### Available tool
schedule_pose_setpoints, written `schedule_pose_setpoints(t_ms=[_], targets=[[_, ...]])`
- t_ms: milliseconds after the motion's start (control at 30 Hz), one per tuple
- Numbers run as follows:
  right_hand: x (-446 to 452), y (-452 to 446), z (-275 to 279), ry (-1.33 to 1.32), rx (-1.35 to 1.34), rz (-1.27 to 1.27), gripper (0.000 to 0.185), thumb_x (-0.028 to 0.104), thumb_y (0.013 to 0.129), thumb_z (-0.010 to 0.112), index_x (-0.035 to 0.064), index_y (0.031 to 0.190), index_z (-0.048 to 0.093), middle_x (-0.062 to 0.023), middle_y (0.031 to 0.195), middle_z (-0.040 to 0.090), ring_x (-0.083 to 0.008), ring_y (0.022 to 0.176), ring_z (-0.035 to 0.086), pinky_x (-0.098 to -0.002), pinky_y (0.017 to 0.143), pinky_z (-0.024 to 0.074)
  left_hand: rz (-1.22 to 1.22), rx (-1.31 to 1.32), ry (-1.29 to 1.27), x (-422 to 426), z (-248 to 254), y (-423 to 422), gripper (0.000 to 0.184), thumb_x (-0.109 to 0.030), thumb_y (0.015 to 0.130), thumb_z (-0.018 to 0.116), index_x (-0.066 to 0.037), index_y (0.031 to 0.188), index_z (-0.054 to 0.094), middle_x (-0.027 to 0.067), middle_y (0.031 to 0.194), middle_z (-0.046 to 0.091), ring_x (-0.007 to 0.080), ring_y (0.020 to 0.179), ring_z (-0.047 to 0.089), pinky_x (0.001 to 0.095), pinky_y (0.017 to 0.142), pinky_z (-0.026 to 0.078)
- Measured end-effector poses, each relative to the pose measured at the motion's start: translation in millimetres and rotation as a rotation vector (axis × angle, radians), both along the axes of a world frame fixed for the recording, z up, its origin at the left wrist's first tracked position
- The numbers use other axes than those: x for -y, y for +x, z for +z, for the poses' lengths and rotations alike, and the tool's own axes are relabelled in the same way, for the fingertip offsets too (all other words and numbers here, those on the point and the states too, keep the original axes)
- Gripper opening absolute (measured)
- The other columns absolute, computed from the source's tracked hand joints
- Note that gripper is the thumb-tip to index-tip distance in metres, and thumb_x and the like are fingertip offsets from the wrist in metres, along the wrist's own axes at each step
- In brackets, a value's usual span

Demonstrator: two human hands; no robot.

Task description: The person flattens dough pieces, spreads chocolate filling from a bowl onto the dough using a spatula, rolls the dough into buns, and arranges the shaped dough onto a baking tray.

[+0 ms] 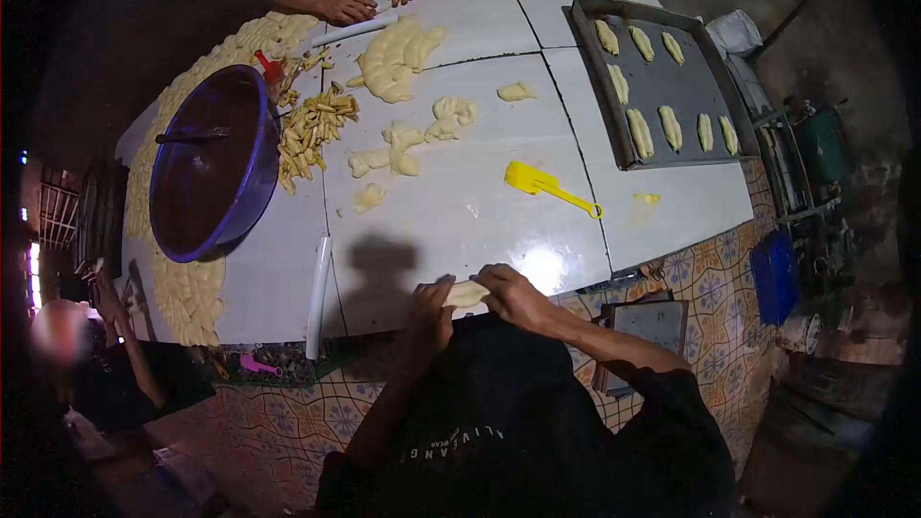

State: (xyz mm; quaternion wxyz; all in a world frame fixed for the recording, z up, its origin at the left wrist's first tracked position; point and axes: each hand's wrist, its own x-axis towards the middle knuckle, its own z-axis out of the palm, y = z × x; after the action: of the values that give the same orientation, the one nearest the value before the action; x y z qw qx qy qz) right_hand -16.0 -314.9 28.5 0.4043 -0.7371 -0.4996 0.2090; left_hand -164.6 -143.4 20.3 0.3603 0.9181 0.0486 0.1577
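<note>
At the table's near edge, a pale piece of dough is gripped between my two hands. My left hand has its fingers closed on the left end, and my right hand is closed on the right end. Part of the dough is hidden under the fingers. A white rolling pin lies to the left of my left hand. Ahead and to the right is a yellow plastic scoop. Small loose dough pieces lie on the white table beyond my hands.
A purple basin with brown contents stands at left beside cut strips and many dough pieces. Shaped dough rests in a metal tray at right. A co-worker's hands work across the table; another person is at left.
</note>
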Motion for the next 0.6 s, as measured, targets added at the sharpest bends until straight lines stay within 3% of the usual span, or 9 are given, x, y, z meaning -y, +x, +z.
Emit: schedule_pose_setpoints(t_ms=[67,133,200,267,333,400,467,533,600], targets=[[-3.9,12.0,5.0,0.034,-0.053,-0.019,0.047,0.010,0.087,0.074,-0.0069,0.128,0.061,-0.0240,0.121,0.062,-0.0385,0.108,0.064,-0.0423,0.093,0.0553,0.175,-0.193,-0.193,-5.7,13.2,5.9,0.054,0.005,0.081,0.066,0.005,0.134,0.057,0.0223,0.136,0.058,0.0412,0.125,0.053,0.0455,0.105,0.044],[-8.3,22.3,24.5,-0.089,-0.085,0.028,0.056,0.010,0.086,0.074,-0.0042,0.137,0.054,-0.0294,0.133,0.054,-0.0443,0.120,0.057,-0.0459,0.101,0.0510,0.224,-0.236,-0.317,-9.6,24.6,8.1,0.060,0.003,0.082,0.067,0.006,0.140,0.051,0.0259,0.144,0.052,0.0437,0.132,0.049,0.0470,0.111,0.040],[-6.5,25.4,13.6,-0.062,0.099,0.065,0.069,0.020,0.088,0.075,-0.0010,0.146,0.045,-0.0309,0.142,0.046,-0.0457,0.126,0.053,-0.0482,0.105,0.0481,0.247,0.032,-0.184,-20.8,9.1,9.2,0.069,0.000,0.083,0.068,0.006,0.147,0.043,0.0286,0.148,0.047,0.0451,0.138,0.044,0.0473,0.117,0.034],[-13.4,29.8,21.5,-0.180,0.407,0.051,0.077,0.030,0.088,0.076,0.0020,0.150,0.040,-0.0299,0.146,0.043,-0.0450,0.131,0.048,-0.0509,0.107,0.0454,0.346,-0.020,-0.259,-25.9,-8.4,-9.2,0.073,-0.004,0.087,0.067,0.004,0.152,0.036,0.0295,0.153,0.041,0.0459,0.141,0.041,0.0477,0.120,0.030],[-32.3,32.1,13.1,-0.013,0.458,0.097,0.075,0.036,0.088,0.075,0.0066,0.150,0.044,-0.0236,0.145,0.049,-0.0414,0.129,0.050,-0.0486,0.104,0.0465,0.631,-0.007,-0.393,-30.4,-18.8,-31.3,0.062,-0.006,0.092,0.062,0.006,0.149,0.042,0.0286,0.153,0.043,0.0453,0.141,0.042,0.0490,0.119,0.031],[-56.9,28.9,-21.2,0.067,0.440,0.219,0.064,0.032,0.090,0.073,0.0071,0.145,0.051,-0.0171,0.142,0.055,-0.0356,0.129,0.052,-0.0443,0.103,0.0480,0.650,0.094,-0.635,-59.6,-128.4,-71.4,0.051,-0.008,0.096,0.057,0.006,0.144,0.049,0.0281,0.147,0.050,0.0432,0.138,0.046,0.0509,0.118,0.034],[-81.4,28.6,-49.6,0.021,0.308,0.273,0.048,0.030,0.093,0.071,0.0075,0.135,0.062,-0.0124,0.138,0.059,-0.0305,0.128,0.053,-0.0396,0.099,0.0504,0.578,-0.026,0.269,-33.8,-21.8,-43.0,0.041,-0.009,0.098,0.054,0.006,0.136,0.057,0.0269,0.142,0.055,0.0422,0.135,0.050,0.0523,0.116,0.037],[-83.9,22.0,-42.7,0.113,0.204,0.118,0.035,0.029,0.095,0.069,0.0056,0.122,0.071,-0.0145,0.123,0.067,-0.0327,0.117,0.060,-0.0363,0.094,0.0522,0.494,0.330,0.366,-42.4,-45.2,-43.6,0.036,-0.010,0.099,0.053,0.004,0.131,0.060,0.0241,0.139,0.059,0.0414,0.132,0.053,0.0522,0.111,0.041],[-75.2,21.1,-19.5,0.015,-0.262,-0.016,0.035,0.030,0.100,0.065,0.0018,0.118,0.072,-0.0122,0.108,0.072,-0.0309,0.101,0.066,-0.0370,0.088,0.0535,0.667,-0.008,0.595,-46.2,-57.5,-42.4,0.030,-0.013,0.099,0.055,0.003,0.122,0.064,0.0217,0.133,0.062,0.0407,0.126,0.056,0.0507,0.104,0.046]])
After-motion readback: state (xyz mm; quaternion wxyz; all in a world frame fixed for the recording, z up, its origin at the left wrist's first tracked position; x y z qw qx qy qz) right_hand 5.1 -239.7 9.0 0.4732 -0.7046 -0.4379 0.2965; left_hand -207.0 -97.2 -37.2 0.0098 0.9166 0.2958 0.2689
